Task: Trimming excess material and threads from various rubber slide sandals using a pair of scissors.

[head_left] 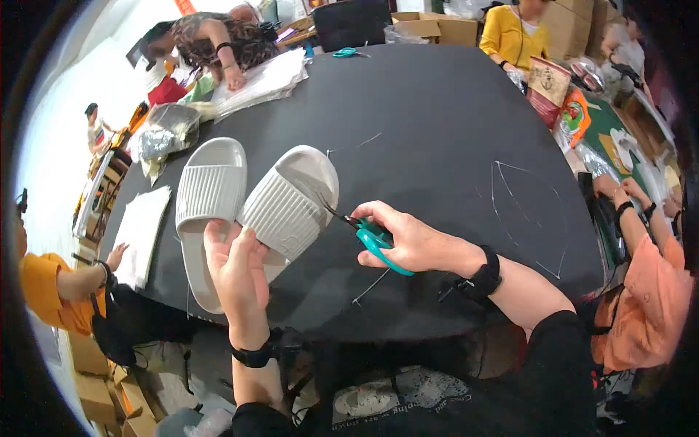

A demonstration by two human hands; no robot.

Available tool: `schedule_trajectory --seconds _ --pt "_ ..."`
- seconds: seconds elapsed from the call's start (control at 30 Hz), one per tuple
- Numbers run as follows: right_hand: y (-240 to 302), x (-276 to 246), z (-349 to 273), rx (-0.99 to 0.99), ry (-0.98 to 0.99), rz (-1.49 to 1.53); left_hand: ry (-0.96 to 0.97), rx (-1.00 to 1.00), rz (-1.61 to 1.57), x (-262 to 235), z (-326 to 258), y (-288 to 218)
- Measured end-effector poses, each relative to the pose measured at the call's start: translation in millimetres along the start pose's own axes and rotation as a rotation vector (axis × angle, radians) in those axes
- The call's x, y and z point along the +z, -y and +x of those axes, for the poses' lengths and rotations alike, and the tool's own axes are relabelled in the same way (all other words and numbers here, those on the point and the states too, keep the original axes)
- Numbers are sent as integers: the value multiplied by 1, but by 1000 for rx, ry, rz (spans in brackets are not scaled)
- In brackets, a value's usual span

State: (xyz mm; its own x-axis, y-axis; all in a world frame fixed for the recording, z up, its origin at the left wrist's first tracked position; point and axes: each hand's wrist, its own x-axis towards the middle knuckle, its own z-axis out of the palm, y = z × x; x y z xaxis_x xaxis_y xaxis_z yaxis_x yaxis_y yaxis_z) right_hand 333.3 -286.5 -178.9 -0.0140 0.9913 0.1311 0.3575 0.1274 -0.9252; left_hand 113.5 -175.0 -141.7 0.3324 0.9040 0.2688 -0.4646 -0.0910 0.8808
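Observation:
A pair of light grey slide sandals with ribbed straps is over the black table: the left sandal (pixel 211 193) and the right sandal (pixel 282 211), tilted outward. My left hand (pixel 240 266) is closed at the inner edges of both, with the thumb toward the right sandal's strap. In my right hand (pixel 422 240) is a pair of teal-handled scissors (pixel 375 244), fingers around the handles. Its dark blades reach the right sandal's outer side, near the strap's edge. Whether the blades touch the sandal or a thread I cannot tell.
Thin clear strands (pixel 502 197) lie on the black table (pixel 429 109). White sheets (pixel 142 237) and a plastic bag (pixel 167 131) are at left. Other teal scissors (pixel 349 52) lie at the far edge. Several people work around the table; packaging covers the right side.

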Motion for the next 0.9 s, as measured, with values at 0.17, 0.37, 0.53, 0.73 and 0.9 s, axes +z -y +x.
schedule_trajectory --seconds 0.17,0.37,0.53,0.73,0.9 --pt "-11 5 1 -70 -75 -11 41 15 -24 1 -12 -8" --pt "-12 3 -1 -52 -65 -24 53 22 10 10 -19 -5" --pt "-10 4 -1 -66 -64 105 89 2 108 12 -24 -4" --pt "-24 6 0 -137 -110 89 68 -13 96 28 -31 1" --pt "-18 7 0 -153 -116 113 84 -39 128 23 -33 0"
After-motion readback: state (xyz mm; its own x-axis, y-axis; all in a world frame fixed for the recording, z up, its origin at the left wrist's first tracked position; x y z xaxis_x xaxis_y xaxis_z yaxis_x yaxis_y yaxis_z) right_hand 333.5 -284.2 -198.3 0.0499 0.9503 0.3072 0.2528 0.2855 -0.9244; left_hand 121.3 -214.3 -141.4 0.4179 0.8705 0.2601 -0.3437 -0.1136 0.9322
